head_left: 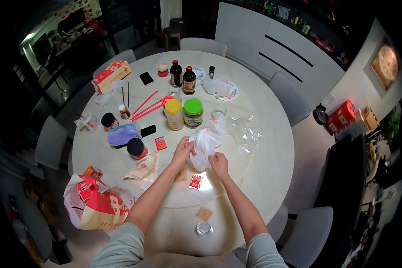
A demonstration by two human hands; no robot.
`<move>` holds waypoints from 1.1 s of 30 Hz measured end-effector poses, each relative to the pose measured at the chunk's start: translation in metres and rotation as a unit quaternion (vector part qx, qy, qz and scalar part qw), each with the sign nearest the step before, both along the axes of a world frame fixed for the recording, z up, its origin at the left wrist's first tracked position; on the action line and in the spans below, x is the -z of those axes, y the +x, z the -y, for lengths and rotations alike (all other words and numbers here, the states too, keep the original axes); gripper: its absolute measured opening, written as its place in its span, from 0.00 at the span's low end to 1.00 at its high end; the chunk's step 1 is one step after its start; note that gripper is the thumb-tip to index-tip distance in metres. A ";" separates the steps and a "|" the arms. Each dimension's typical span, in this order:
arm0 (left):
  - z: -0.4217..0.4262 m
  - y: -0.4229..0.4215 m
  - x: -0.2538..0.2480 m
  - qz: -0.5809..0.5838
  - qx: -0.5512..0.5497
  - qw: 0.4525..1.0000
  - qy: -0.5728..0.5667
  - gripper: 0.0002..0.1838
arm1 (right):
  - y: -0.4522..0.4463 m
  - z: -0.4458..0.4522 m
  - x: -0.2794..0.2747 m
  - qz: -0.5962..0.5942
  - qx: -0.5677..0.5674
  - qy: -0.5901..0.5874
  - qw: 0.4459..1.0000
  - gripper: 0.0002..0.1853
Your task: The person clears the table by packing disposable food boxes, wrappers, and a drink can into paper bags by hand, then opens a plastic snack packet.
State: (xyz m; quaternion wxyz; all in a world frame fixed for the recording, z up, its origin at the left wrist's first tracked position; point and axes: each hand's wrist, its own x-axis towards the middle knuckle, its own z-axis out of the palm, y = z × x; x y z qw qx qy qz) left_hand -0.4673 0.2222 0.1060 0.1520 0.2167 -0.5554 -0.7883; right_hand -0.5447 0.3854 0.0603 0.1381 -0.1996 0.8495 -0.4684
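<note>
Both hands are at a white plastic bag over the middle of the round table. My left hand pinches the bag's left side. At its lower right edge, my right hand has its fingers closed on the plastic. Behind the bag stand a yellow-lidded jar and a green-lidded jar. A red packet lies just below the hands, and another red packet is to the left. What the bag contains, if anything, is hidden.
Two dark bottles stand at the back. Crumpled clear plastic lies at right. Dark jars, a phone and red sticks are at left. A glass stands near the front; a red-and-yellow bag is front left.
</note>
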 end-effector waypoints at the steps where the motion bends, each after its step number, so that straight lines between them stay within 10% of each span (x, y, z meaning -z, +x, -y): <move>1: 0.000 0.005 -0.013 -0.010 0.011 1.000 0.009 0.08 | 0.005 -0.001 -0.007 -0.009 0.013 0.012 1.000 0.18; 4: -0.006 0.021 -0.056 -0.029 0.047 0.998 0.023 0.08 | 0.021 0.002 -0.034 -0.275 0.046 -0.075 0.958 0.17; 12: -0.021 0.081 -0.169 -0.034 0.101 0.994 0.024 0.13 | 0.023 0.028 -0.088 -0.217 -0.249 0.208 0.921 0.23; 16: -0.004 0.125 -0.206 -0.057 0.041 0.997 0.015 0.17 | 0.039 0.013 -0.118 -0.267 -0.341 0.378 0.818 0.23; 22: 0.028 0.184 -0.237 -0.110 -0.042 0.993 0.023 0.14 | 0.044 0.000 -0.095 -0.439 -0.332 0.271 0.789 0.22; 33: 0.075 0.263 -0.370 -0.146 -0.149 0.967 -0.144 0.15 | 0.103 0.087 -0.233 -0.212 -0.348 -0.190 0.893 0.13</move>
